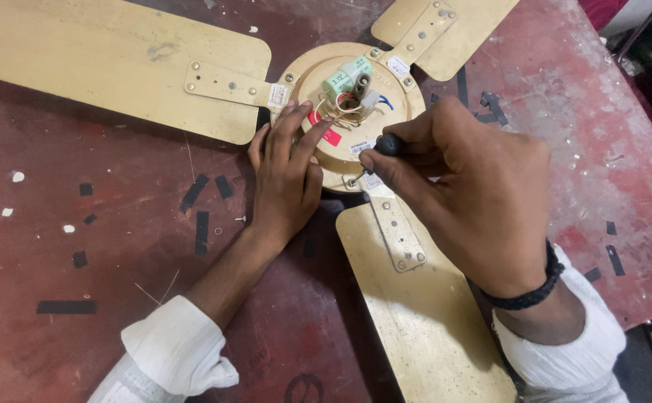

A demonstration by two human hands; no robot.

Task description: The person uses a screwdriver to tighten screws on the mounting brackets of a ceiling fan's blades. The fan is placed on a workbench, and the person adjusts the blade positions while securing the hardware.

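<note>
1. Right hand [483, 194] pinches the black handle of a small screwdriver [374, 155] between thumb and fingertips; the shaft slants down and to the left, its tip at a screw on the rim of the round gold metal fan motor housing [318, 82].
2. Left hand [287, 175] lies flat with fingers spread, pressed on the housing's near-left edge and gripping nothing.
3. Gold ceiling fan lies on the worn red table [117, 224], hub at top centre, with three long gold blades: one blade [109, 60] runs left, one [415, 298] runs toward the viewer, one [445, 30] runs up and right and is cut off by the frame.
4. Most of the screwdriver's handle is hidden in the right hand, and its tip is too small to make out, perhaps seated in the screw.
5. Small white rectangular stickers sit on the blade brackets, a red sticker [328, 136] peeks beside the left fingers, and a pale green cylindrical capacitor [345, 77] sits on the hub.
</note>
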